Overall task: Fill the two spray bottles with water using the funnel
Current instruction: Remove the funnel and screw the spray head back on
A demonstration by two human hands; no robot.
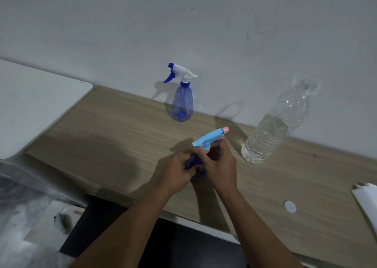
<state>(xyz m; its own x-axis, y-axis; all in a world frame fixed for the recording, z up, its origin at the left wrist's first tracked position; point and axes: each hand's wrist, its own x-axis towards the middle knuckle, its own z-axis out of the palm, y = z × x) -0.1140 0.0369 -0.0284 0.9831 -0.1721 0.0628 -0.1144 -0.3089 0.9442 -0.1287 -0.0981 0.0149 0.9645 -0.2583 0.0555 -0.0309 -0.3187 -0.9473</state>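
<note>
A dark blue spray bottle (194, 163) with a light blue and pink trigger head (211, 137) stands on the wooden table (114, 129), mostly hidden by my hands. My left hand (177, 174) grips its body. My right hand (219, 165) holds the neck just under the trigger head. A second spray bottle (182, 104), translucent blue with a white and blue trigger head, stands upright by the wall, apart from both hands. A clear water bottle (273, 129), uncapped and about half full, stands to the right. No funnel is in view.
A white bottle cap (290, 206) lies on the table at the front right. White paper (367, 202) sits at the right edge. A white surface (30, 104) adjoins the table on the left. The wall runs right behind the bottles.
</note>
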